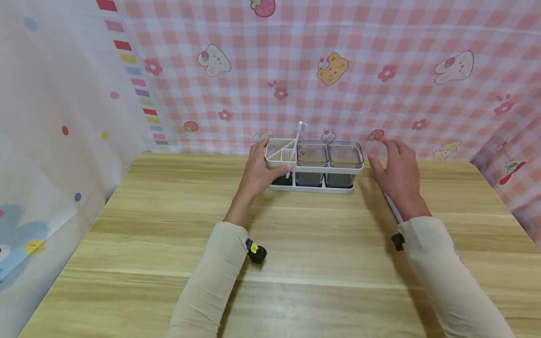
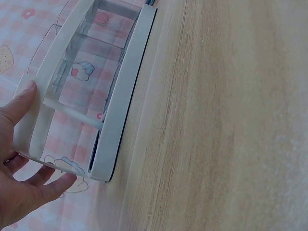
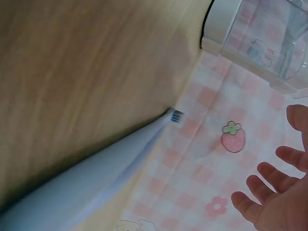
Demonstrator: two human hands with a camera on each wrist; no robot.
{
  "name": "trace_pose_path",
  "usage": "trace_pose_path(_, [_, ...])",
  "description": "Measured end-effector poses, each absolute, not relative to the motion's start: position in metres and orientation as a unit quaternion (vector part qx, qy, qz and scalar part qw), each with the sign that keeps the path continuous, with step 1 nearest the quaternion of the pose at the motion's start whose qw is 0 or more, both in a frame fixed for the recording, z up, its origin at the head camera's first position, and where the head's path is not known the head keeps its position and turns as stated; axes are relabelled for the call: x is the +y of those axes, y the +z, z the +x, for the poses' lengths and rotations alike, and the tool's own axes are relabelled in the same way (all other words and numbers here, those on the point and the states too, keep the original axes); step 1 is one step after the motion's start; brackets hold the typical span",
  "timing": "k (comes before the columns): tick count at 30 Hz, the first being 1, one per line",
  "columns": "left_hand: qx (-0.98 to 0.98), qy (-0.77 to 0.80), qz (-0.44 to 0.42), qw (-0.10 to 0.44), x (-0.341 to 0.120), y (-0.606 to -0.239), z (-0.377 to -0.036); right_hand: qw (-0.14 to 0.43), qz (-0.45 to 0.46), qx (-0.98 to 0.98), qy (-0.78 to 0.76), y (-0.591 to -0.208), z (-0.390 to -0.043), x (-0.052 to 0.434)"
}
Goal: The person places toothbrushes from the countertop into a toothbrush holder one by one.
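Observation:
A white toothbrush holder with a dark base stands at the back of the table. Its left section has slanted dividers, and two clear cups sit in the other sections. One white toothbrush leans upright in the divided section. My left hand grips the holder's left end, thumb at the front and fingers round the side, as the left wrist view also shows. Just off the right end, my right hand has its fingers spread and holds nothing. Beneath that wrist lies a second, pale purple toothbrush, partly hidden in the head view.
The wooden table runs back to a pink checked cloth hanging right behind the holder. A white patterned curtain hangs along the left side. Small black cameras are strapped at both wrists.

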State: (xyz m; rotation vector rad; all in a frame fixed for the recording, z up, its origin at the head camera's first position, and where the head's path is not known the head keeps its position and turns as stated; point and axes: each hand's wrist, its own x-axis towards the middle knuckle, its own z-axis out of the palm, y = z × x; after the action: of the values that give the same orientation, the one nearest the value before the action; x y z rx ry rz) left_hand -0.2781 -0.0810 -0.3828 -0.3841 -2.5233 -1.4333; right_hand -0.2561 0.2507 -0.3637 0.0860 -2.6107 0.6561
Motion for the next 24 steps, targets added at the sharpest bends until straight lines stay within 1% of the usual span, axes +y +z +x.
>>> trace_pose_path(10, [-0.859, -0.486, -0.127, 0.102, -0.080, -0.381, -0.278, 0.166, -0.004, -0.956, 0.240, -0.375, -0.258, 0.264])
trace_pose_path(24, [-0.860, -0.487, -0.119, 0.094, -0.080, -0.380, -0.276, 0.082, -0.034, -0.961, 0.261, -0.379, -0.257, 0.281])
